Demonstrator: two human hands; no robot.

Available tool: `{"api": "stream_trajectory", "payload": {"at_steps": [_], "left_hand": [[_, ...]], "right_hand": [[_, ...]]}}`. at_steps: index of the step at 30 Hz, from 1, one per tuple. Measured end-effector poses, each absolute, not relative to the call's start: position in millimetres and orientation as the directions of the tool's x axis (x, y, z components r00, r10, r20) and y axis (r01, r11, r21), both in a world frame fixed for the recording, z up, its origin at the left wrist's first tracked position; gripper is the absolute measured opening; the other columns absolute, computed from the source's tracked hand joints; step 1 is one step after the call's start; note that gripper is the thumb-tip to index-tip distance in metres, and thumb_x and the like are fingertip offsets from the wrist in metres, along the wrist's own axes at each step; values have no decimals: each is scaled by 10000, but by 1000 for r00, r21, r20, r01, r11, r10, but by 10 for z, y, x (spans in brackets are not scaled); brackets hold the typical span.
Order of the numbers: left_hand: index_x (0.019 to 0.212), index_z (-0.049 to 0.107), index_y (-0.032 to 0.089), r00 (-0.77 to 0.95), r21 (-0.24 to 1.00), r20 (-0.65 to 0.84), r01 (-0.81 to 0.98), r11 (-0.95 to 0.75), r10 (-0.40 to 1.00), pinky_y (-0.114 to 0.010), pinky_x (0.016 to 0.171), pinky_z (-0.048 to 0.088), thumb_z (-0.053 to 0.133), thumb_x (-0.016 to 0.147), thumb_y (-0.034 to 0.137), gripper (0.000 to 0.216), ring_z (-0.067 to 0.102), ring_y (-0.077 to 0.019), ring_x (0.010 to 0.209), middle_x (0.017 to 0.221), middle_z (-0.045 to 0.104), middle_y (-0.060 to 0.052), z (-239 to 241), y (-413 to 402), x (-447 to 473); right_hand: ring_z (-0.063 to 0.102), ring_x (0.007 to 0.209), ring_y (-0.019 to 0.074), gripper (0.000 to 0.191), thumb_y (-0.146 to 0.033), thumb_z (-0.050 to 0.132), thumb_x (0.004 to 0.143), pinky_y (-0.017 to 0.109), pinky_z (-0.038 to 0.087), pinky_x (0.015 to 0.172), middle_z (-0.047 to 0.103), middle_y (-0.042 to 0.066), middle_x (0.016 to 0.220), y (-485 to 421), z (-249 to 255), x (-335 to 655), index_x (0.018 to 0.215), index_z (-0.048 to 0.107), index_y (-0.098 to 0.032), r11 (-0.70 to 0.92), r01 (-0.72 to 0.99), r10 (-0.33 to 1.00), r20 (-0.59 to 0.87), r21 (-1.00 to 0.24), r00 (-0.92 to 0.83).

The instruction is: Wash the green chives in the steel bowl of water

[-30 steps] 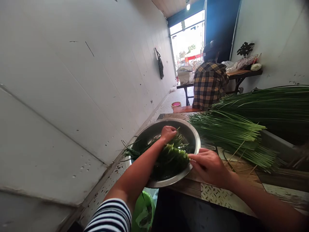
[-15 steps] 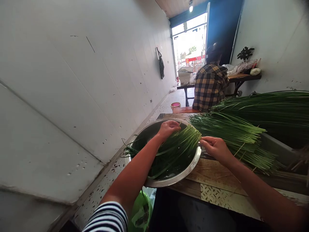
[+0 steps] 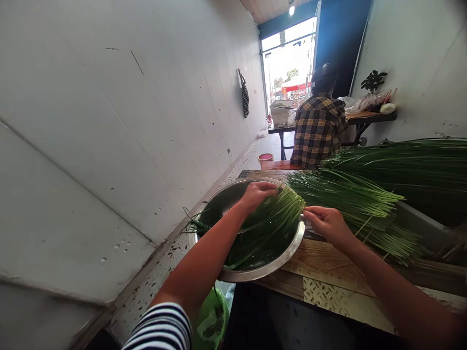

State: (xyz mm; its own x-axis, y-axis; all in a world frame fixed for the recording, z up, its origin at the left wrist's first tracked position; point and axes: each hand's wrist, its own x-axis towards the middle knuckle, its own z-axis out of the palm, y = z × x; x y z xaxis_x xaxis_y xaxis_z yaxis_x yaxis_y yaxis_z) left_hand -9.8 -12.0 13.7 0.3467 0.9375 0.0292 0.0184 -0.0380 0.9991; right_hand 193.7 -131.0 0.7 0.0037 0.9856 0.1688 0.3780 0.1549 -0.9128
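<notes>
A wide steel basin (image 3: pixel 270 273) holds a bunch of long green garlic chives (image 3: pixel 275 218), their pale cut ends fanned toward the right rim. Reaching across the basin, my left hand (image 3: pixel 260 194) is closed, its fingertips pinching chive stems at the far side of the pale ends. My right hand (image 3: pixel 328 223) is closed too, thumb and forefinger pinched on the stem ends by the right rim. To the right lies a pile of chives (image 3: pixel 350 194) on the wooden table (image 3: pixel 324 260), its stem ends pointing right.
Behind the pile, longer dark green leaves (image 3: pixel 412 158) spread over a grey bin (image 3: pixel 423 216). A green bag-lined bucket (image 3: pixel 211 321) stands below the basin. Ahead, a person in a plaid shirt (image 3: pixel 317 129) sits facing away. A white wall (image 3: pixel 120 146) runs along the left.
My left hand has shifted slightly right along the chive ends. My right hand stays almost where it was, fingertips still at the stem ends.
</notes>
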Motion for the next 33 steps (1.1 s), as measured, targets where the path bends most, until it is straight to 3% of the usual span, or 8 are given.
{"api": "stream_trajectory", "payload": {"at_steps": [21,33], "left_hand": [[828,728,125,323,999,10,-32,0,946,-308,743,511,804,550,264,320,631,-142,695,787,714,-64,185,-182,-60],[806,726,137,294,999,22,-46,-9,955,-319,761,510,801,551,255,291,635,-146,702,778,714,-58,164,-162,-48]], "right_hand": [[434,439,109,405,-426,499,801,221,275,395,535,-5,459,-1282,-25,1971,925,752,-136,188,468,978,207,-864,-12],[462,462,115,387,-433,519,786,221,316,412,565,1,486,-1299,-1,1953,891,757,-147,198,435,976,215,-878,-10]]}}
